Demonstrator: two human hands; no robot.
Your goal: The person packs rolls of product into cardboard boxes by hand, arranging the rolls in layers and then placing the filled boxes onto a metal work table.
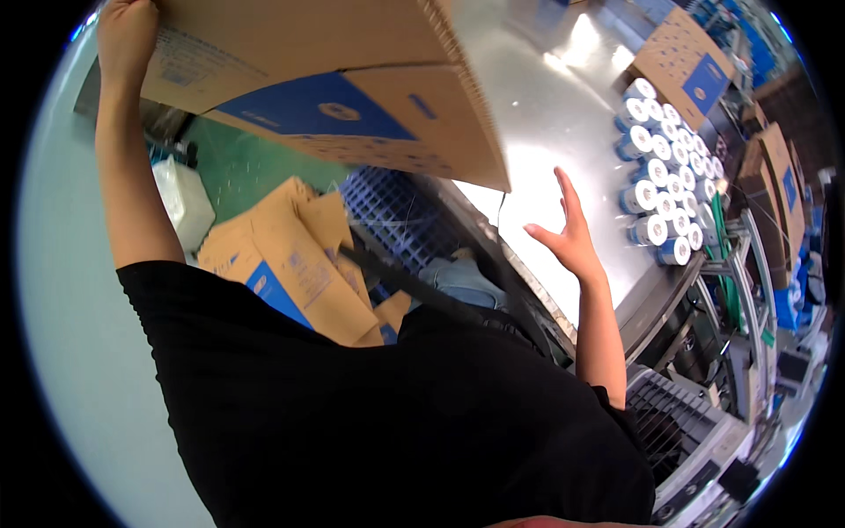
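Precariously, the cardboard box (343,97) tilts at far left, its left edge clenched in the left hand (128,40); the right hand (572,238) is spread, empty, so one-sided support could let it swing against the table (546,97).

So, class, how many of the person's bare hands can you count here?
2: the left hand at upper left, gripping the cardboard box, and the right hand, open and empty, seen against the metal table. Neither is hidden, though the picture's top edge slightly crops the left.
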